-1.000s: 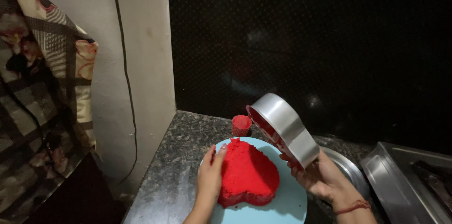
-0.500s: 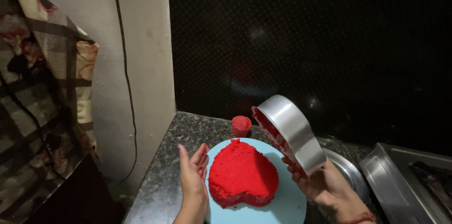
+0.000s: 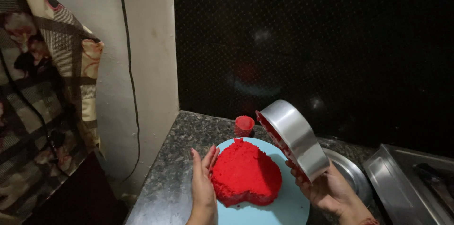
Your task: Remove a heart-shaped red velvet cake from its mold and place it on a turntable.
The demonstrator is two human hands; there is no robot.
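Observation:
A red heart-shaped cake [image 3: 246, 173] lies on a round light blue board [image 3: 288, 206] on the speckled granite counter [image 3: 165, 182]. My left hand [image 3: 202, 185] is flat and upright with fingers together, right beside the cake's left side, holding nothing. My right hand [image 3: 326, 187] grips a silver metal cake tin [image 3: 294, 137] from below, tilted on edge just right of the cake, its red-stained inside facing left.
A small red cupcake [image 3: 244, 125] stands behind the board. A round steel plate [image 3: 352, 173] lies under my right hand, and a steel tray [image 3: 411, 182] sits at the far right. A dark tiled wall [image 3: 307, 40] rises behind; patterned cloth [image 3: 42, 102] hangs left.
My left hand came off the cake top and now stands open beside its left edge. The tin stays tilted in my right hand, shifted slightly.

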